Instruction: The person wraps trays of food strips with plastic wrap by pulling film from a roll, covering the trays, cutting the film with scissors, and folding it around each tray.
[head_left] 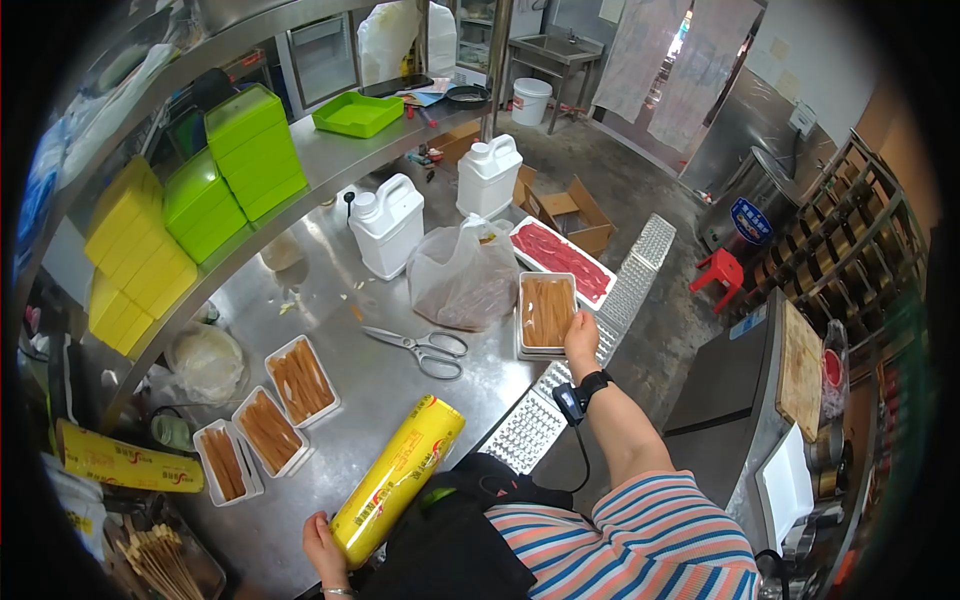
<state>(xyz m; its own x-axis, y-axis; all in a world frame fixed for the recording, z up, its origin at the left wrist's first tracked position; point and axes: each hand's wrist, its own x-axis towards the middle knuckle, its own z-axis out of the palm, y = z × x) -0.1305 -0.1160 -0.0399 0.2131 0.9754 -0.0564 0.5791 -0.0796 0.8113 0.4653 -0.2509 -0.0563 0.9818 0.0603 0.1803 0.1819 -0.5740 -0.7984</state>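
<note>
My right hand point(581, 338) is closed on the edge of a white tray of brown strips point(548, 311), which sits at the table's right side. My left hand point(324, 548) is at the lower end of a yellow roll point(402, 480), its fingers against the roll's end. Metal scissors point(425, 352) lie in the middle of the steel table. Left of them are several white trays of brown strips point(300, 380). Behind my right hand are a tray of red meat point(562, 262) and a tied plastic bag point(465, 275).
Two white jugs point(388, 226) stand at the back of the table. Green boxes point(254, 150) and yellow boxes point(138, 255) are stacked on the raised shelf. A second yellow roll point(128, 458) lies at the left. A perforated white strip point(523, 434) runs along the near right edge.
</note>
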